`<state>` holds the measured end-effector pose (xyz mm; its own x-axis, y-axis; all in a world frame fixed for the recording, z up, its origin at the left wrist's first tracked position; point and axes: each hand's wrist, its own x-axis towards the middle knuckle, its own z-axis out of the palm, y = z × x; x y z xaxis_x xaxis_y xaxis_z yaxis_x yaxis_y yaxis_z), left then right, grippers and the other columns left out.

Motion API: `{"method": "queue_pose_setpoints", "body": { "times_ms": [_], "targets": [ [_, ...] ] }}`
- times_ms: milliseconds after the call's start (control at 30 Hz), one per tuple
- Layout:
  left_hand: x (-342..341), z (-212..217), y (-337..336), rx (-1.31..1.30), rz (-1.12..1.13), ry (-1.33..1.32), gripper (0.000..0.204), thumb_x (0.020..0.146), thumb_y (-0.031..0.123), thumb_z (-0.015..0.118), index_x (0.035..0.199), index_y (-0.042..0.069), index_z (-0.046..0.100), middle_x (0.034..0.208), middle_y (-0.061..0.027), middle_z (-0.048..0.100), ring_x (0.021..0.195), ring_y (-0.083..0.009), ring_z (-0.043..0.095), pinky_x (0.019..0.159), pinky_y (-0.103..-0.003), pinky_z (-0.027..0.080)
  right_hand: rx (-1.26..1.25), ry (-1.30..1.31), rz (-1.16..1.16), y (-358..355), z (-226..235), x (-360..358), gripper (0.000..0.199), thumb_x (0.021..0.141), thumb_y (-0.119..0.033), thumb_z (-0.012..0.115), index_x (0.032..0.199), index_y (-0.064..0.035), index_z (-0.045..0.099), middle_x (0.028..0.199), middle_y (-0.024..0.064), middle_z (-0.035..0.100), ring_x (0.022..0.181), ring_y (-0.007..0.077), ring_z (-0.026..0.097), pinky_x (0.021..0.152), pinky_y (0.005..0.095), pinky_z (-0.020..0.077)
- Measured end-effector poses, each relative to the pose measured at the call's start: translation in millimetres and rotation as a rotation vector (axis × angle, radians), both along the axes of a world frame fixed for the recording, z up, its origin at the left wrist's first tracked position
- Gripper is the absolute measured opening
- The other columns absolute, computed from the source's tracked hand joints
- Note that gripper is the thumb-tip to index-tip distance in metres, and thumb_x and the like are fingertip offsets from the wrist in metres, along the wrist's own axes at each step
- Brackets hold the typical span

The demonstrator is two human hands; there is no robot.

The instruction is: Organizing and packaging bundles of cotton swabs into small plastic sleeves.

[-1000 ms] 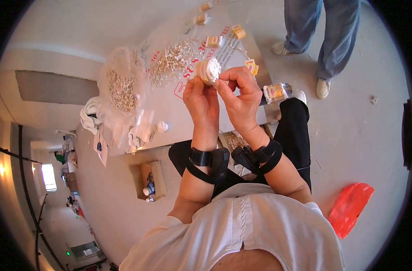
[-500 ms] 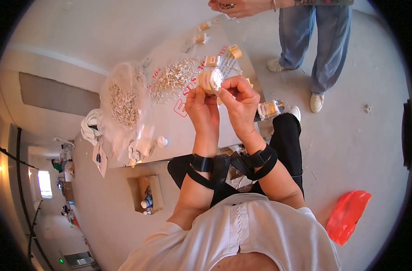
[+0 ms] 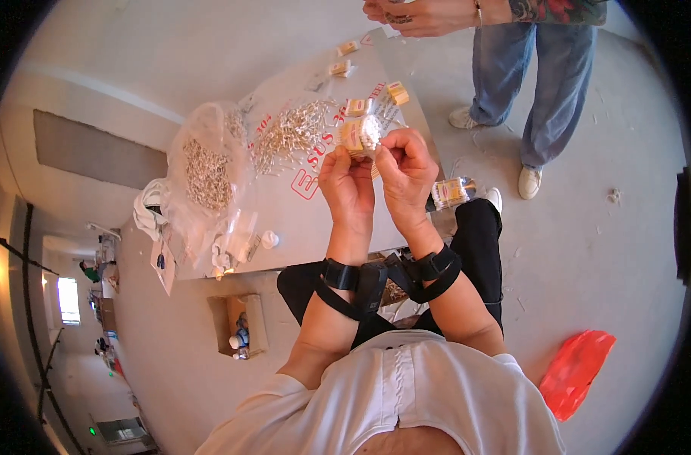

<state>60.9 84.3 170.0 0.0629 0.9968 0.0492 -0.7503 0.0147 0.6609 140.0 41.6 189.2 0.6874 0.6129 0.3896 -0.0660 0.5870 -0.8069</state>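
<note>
Between my two hands, above the table, is a round pack of cotton swabs (image 3: 354, 136) with a yellowish printed wrapper and white tips facing right. My left hand (image 3: 347, 188) grips its lower left side, thumb and fingers closed on it. My right hand (image 3: 406, 173) is closed in a pinch at the pack's lower right edge, by the white tips; its fingertips are partly hidden. Just beyond the held pack lie two smaller yellow packs, one pale (image 3: 358, 108) and one brighter (image 3: 397, 92). A heap of loose cotton swabs (image 3: 294, 130) spreads to the left of my hands.
A clear plastic bag (image 3: 231, 193) full of swabs stands on the table (image 3: 315, 231) at left. Another swab pack (image 3: 449, 192) is beside my right wrist. An open cardboard box (image 3: 256, 322) and a red bag (image 3: 578, 373) sit on the floor. Someone's hands (image 3: 429, 17) show beyond the table.
My hands and the held pack have shifted slightly right in the picture, with the grip much the same. The whole view has moved a little, and the other person's hands appear farther right.
</note>
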Motion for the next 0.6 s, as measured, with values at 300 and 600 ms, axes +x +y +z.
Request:
{"method": "queue_pose_setpoints", "body": {
  "times_ms": [300, 600],
  "targets": [
    [-5, -16, 7, 0.009, -0.075, -0.039, 0.027, 0.088, 0.015, 0.054, 0.107, -0.003, 0.054, 0.101, -0.0102, 0.061, 0.091, -0.0206, 0.059, 0.085, -0.034, 0.046, -0.012, 0.090, 0.100, 2, -6, -2, 0.005, 0.083, 0.001, 0.058, 0.085, -0.0018, 0.055, 0.079, -0.0044, 0.050, 0.071, 0.0023, 0.044, 0.064, 0.0168, 0.0379],
    [2, -4, 2, -0.070, 0.054, -0.070, 0.009, 0.090, 0.005, 0.050, 0.091, -0.003, 0.051, 0.091, -0.0130, 0.057, 0.079, -0.0196, 0.056, 0.076, -0.035, 0.050, 0.051, 0.284, 0.201, 2, -4, -3, 0.009, 0.083, -0.002, 0.062, 0.091, -0.0008, 0.058, 0.085, -0.0016, 0.057, 0.078, 0.0038, 0.049, 0.072, 0.0173, 0.0408]
  ]
}}
